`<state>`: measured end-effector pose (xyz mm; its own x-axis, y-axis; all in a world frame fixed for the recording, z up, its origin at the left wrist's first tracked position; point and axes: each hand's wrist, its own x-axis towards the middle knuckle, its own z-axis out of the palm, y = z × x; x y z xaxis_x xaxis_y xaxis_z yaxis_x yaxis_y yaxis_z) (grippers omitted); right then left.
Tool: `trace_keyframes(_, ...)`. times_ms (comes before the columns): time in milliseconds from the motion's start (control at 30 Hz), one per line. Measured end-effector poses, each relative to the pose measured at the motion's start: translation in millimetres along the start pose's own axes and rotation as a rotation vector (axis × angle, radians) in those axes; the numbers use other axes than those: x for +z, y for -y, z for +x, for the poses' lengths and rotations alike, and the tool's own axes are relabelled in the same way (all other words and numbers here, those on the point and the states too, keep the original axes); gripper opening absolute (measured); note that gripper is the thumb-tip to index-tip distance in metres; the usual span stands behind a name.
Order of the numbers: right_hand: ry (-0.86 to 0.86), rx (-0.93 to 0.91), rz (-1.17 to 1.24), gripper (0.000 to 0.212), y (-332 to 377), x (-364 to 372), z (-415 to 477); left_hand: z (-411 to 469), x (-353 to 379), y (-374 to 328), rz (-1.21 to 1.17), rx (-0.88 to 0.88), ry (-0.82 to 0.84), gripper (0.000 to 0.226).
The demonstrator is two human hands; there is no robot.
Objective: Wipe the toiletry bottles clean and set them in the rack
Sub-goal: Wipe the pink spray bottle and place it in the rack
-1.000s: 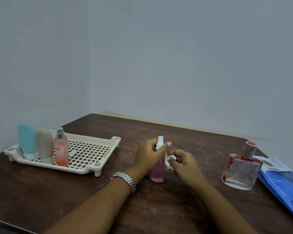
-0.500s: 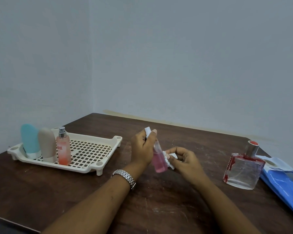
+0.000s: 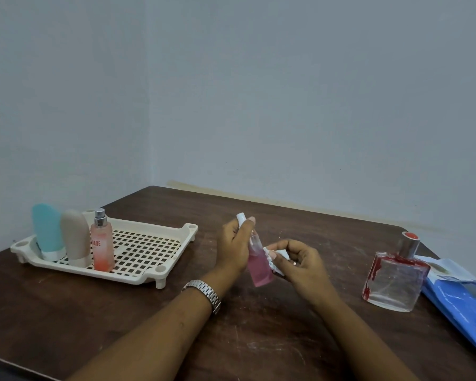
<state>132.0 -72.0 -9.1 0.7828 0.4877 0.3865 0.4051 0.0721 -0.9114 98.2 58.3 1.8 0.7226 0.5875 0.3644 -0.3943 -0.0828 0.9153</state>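
Note:
My left hand [image 3: 232,248] grips a small pink spray bottle [image 3: 259,270] with a white cap, tilted and lifted off the table. My right hand [image 3: 300,264] pinches a crumpled white wipe [image 3: 274,259] against the bottle's side. A cream slotted rack [image 3: 146,251] sits at the left and holds three upright bottles: a teal one [image 3: 48,231], a beige one [image 3: 75,237] and a peach spray bottle [image 3: 102,240]. A square clear perfume bottle [image 3: 393,279] with red trim and a silver cap stands on the table at the right.
A blue plastic packet [image 3: 462,303] with white paper on it lies at the table's right edge. The dark wooden table [image 3: 259,347] meets grey walls at the back and left. A metal watch [image 3: 204,294] is on my left wrist.
The pink bottle stood on the table a second ago; my left hand has lifted and tilted it. My right hand keeps the wipe against it, now lower on its side.

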Motion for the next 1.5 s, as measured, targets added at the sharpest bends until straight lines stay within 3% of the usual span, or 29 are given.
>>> trace_keyframes(333,0.044,0.122,0.107,0.011,2.1,2.7,-1.3,-5.8,-0.8,-16.2,-0.120,-0.102,-0.106,0.026)
trace_keyframes(467,0.067,0.145,0.133,0.009,4.1,3.7,-2.8,1.5,-6.6,-18.8,-0.176,-0.181,-0.203,0.011)
trace_keyframes(700,-0.001,0.043,0.048,0.004,5.0,6.7,-5.1,9.2,-6.5,-10.2,-0.226,-0.261,-0.304,0.020)
trace_keyframes(900,0.002,-0.072,-0.012,0.012,2.9,13.5,-5.8,16.7,-4.6,-3.7,-0.224,-0.314,-0.395,0.023)
trace_keyframes(1067,-0.012,-0.108,-0.136,0.014,1.8,18.0,-6.0,15.7,-2.1,-3.3,-0.217,-0.372,-0.377,0.027)
trace_keyframes(1233,-0.091,-0.087,-0.072,0.015,4.7,12.6,-4.7,16.6,-1.8,0.9,-0.230,-0.439,-0.289,0.028)
trace_keyframes(1333,-0.134,-0.047,-0.068,0.013,4.4,10.7,-4.6,16.9,-2.3,1.5,-0.278,-0.475,-0.235,0.042)
trace_keyframes(1500,-0.110,0.028,0.049,0.008,7.6,11.4,-6.1,17.1,-2.6,2.0,-0.307,-0.484,-0.282,0.044)
